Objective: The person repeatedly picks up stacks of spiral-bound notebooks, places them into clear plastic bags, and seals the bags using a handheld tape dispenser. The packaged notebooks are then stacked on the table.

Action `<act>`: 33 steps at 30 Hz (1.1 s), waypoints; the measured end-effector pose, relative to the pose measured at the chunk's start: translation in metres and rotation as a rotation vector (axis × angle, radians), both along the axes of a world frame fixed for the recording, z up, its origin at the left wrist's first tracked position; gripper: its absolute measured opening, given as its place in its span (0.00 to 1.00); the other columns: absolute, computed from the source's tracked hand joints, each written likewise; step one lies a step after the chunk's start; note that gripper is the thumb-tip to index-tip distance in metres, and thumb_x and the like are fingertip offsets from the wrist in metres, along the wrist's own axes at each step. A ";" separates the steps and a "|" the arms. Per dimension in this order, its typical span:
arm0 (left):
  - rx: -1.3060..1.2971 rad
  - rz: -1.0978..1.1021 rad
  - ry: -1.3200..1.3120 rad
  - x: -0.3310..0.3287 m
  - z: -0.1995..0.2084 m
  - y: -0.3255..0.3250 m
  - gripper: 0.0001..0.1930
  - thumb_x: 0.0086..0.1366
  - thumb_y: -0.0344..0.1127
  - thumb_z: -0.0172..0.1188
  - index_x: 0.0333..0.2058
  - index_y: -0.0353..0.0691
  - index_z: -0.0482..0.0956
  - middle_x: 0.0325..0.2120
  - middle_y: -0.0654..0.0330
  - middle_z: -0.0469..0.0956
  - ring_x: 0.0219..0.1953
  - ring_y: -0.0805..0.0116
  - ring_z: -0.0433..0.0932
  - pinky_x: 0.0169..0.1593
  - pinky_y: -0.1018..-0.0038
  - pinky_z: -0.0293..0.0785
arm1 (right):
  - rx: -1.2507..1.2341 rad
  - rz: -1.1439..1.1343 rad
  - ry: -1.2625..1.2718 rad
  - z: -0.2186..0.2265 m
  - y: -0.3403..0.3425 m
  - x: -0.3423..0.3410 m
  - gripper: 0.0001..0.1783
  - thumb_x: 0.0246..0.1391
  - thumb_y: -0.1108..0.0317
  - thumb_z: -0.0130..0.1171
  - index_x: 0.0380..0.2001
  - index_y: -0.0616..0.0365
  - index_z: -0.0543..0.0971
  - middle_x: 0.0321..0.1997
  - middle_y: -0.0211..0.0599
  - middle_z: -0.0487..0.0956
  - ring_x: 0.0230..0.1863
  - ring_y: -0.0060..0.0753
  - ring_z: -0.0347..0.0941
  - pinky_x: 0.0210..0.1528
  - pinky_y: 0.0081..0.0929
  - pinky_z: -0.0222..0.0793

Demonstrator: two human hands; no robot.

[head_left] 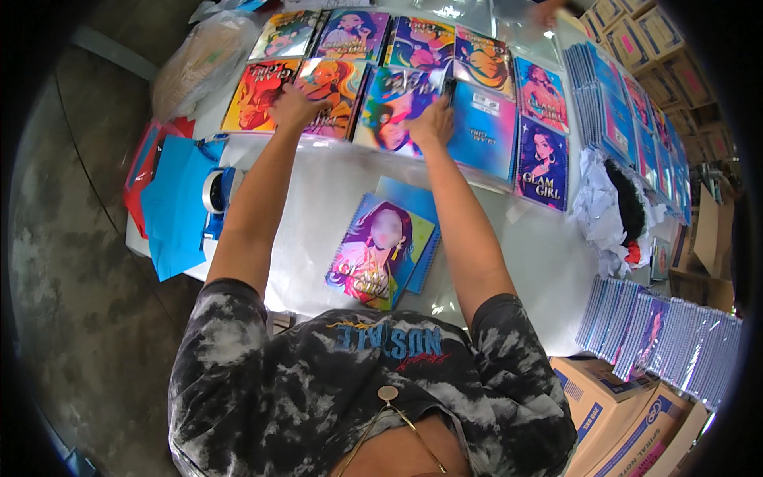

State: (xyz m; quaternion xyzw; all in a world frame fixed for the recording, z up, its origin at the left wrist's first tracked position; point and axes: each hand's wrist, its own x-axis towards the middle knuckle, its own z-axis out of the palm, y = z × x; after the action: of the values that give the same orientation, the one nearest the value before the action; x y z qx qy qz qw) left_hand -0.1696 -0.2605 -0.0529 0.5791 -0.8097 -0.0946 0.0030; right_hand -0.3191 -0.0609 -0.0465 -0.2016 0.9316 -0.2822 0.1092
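My left hand point(294, 109) reaches over the far left stacks, thumb and fingers apart, between a red-orange spiral notebook point(256, 94) and a yellow-orange one point(338, 89). My right hand point(432, 122) grips the right edge of a multicoloured notebook point(389, 107), whose cover is slightly smeared. A blue-pink notebook point(481, 139) lies back side up just right of that hand. Nearer me, a purple-and-green notebook point(377, 246) rests tilted on top of a blue one point(421, 266). My right fingertips are partly hidden.
Rows of notebook stacks cover the far side of the white table point(310, 191). At left are a tape dispenser point(214, 193), blue sheets point(179, 199) and a filled plastic bag point(203, 67). Crumpled paper point(600, 207), notebook piles point(660, 338) and cardboard boxes point(604, 397) stand at right.
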 end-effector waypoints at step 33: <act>-0.317 -0.444 1.371 0.039 0.099 0.063 0.14 0.61 0.39 0.57 0.37 0.32 0.72 0.32 0.54 0.78 0.33 0.68 0.77 0.40 0.74 0.71 | -0.201 -0.031 -0.309 -0.038 0.228 0.136 0.17 0.41 0.64 0.66 0.31 0.63 0.73 0.20 0.37 0.73 0.22 0.32 0.70 0.27 0.29 0.65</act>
State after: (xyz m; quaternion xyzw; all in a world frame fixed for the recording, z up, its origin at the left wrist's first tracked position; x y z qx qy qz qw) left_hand -0.1306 -0.1974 0.0457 0.2051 -0.7282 -0.3155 0.5728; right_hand -0.1827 0.1667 -0.0844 -0.1514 0.8737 -0.4032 0.2260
